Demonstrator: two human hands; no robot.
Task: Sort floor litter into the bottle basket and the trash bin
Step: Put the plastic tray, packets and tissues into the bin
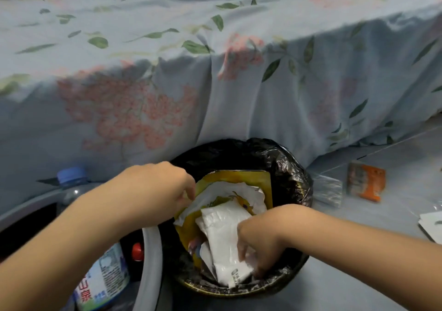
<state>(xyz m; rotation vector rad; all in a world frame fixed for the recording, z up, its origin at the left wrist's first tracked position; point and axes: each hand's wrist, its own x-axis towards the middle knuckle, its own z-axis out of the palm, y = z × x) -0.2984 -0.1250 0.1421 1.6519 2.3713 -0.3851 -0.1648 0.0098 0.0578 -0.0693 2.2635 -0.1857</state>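
- The trash bin (296, 167), lined with a black bag, stands on the floor against the bed (215, 83).
- A white packet (222, 234) lies inside the bin, its long axis running from the bed side toward the near rim.
- The right hand (260, 243) grips the packet's near end with curled fingers.
- The left hand (165, 186) pinches white paper (205, 195) at the bin's left rim.
- The bottle basket (149, 262) sits just left of the bin, with bottles (107, 277) inside.
- An orange wrapper (366, 181) lies on the floor right of the bin.
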